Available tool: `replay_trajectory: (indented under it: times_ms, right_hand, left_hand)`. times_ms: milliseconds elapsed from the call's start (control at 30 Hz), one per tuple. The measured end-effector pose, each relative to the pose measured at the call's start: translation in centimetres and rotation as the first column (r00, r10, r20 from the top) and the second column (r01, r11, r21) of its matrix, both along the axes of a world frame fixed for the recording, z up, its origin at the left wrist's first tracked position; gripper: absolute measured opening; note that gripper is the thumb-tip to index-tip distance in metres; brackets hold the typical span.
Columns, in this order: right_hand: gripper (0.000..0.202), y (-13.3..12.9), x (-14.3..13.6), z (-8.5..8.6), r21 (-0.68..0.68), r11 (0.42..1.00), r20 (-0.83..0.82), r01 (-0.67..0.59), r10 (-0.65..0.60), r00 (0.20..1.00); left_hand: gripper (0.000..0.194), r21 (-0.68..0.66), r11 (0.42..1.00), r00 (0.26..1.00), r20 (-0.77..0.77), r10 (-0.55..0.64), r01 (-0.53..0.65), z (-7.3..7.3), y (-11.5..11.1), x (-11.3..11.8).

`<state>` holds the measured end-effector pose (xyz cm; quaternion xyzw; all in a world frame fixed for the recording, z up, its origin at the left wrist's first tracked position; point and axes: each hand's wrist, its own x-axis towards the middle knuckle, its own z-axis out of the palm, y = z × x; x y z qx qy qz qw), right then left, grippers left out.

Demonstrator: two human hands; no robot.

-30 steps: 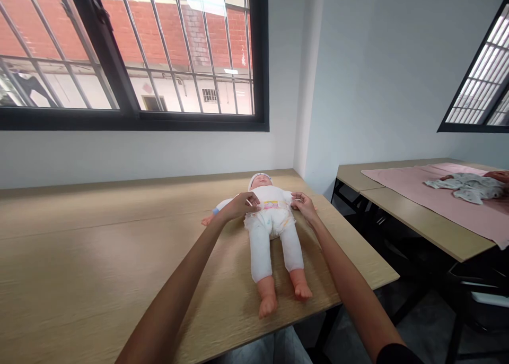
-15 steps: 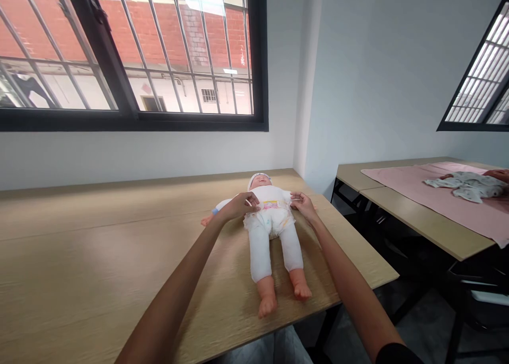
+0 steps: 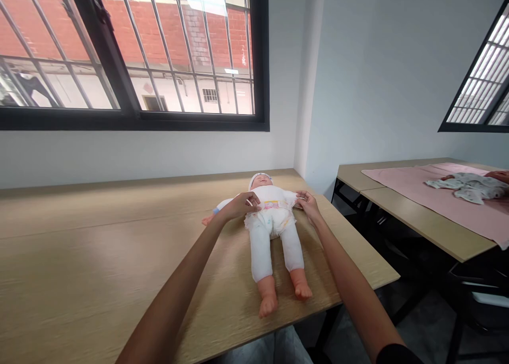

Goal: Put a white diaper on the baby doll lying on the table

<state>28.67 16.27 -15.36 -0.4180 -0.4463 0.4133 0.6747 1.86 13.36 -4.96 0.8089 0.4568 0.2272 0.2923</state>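
Note:
A baby doll (image 3: 260,252) in a white outfit and white cap lies on its back on the wooden table (image 3: 99,268), feet toward me. Around its hips is a white diaper (image 3: 274,221) with frilled edges and a pink and yellow waistband (image 3: 271,205). At the diaper's left side, my left hand (image 3: 239,205) has its fingers curled and closed on the waist edge. My right hand (image 3: 309,206) pinches the diaper's edge on the other side, beside the doll's arm. The exact contact under the fingertips of both hands is small and partly hidden.
A second table (image 3: 413,221) to the right bears a pink cloth (image 3: 401,178) with another doll in pale clothes (image 3: 473,186) on it. Behind my table is a wall with a barred window (image 3: 178,61). The table's front edge runs close to the doll's feet.
My right hand has shifted slightly outward to the right, away from the doll's waist. My left hand and the doll have stayed nearly in place.

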Motion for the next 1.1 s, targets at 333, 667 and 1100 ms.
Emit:
replay_trajectory:
  times_ms: [333, 667, 1100]
  right_hand:
    - [0.035, -0.1, -0.1, 0.1, -0.046, 0.999, -0.038, -0.014, 0.012, 0.999]
    - [0.039, 0.2, -0.3, -0.7, -0.018, 0.994, 0.027, -0.111, 0.112, 0.993]
    - [0.038, 0.0, 0.0, -0.1, -0.026, 0.999, -0.059, -0.044, 0.042, 0.997]
  left_hand:
    - [0.028, -0.01, 1.0, 1.0, 0.004, -0.004, 0.004, -0.2, 0.3, -0.1]
    - [0.028, 0.019, 1.0, 1.0, 0.015, -0.016, 0.016, -0.3, 0.4, -0.2]
    - [0.033, -0.017, 1.0, 1.0, 0.004, 0.002, -0.002, -0.3, 0.4, -0.2]
